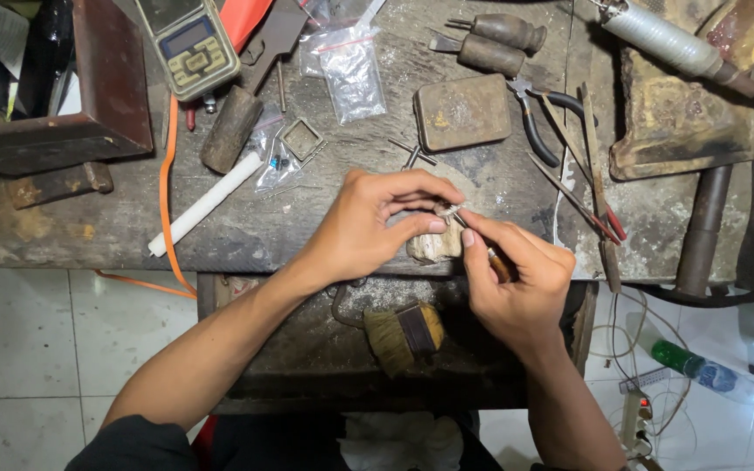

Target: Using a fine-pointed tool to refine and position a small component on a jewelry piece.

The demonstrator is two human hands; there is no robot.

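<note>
The left hand (368,222) pinches a small silver piece (447,210) between thumb and fingertips, over the wooden bench peg (434,247). The right hand (517,279), at 4 o'clock from the piece, is closed on a wooden-handled tool (497,262), its long axis running 4-to-10 o'clock, tip touching the piece. Brush (405,336) lies at 6 o'clock, pliers (541,118) at 1 o'clock; nothing intervenes.

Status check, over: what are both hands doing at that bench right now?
Left hand pinching small silvery metal piece over pale wooden bench peg. Right hand working wooden-handled tool against it. Nothing blocking.
</note>
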